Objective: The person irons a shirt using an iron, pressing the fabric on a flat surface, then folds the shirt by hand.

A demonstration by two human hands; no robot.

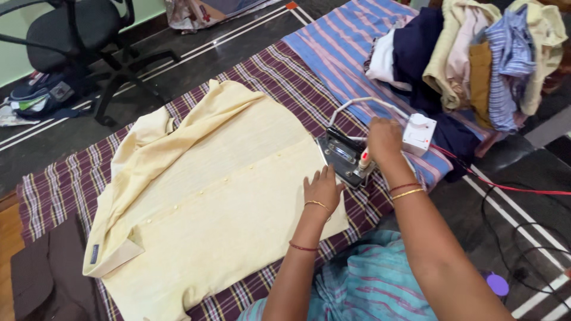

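Observation:
A pale yellow shirt (220, 196) lies buttoned and spread flat on a maroon checked cloth (279, 77) on the floor. My left hand (322, 188) rests flat on the shirt's right edge, fingers together. My right hand (384, 141) grips the handle of a dark electric iron (343, 156), which stands tilted just off the shirt's edge. A white cord loops from the iron to a white switch box (419, 134).
A blue striped cloth (339, 47) lies beyond the iron, with a pile of folded clothes (476, 53) at the back right. A black office chair (77, 35) stands at the top left. Red and black cables (511, 189) run across the dark floor on the right.

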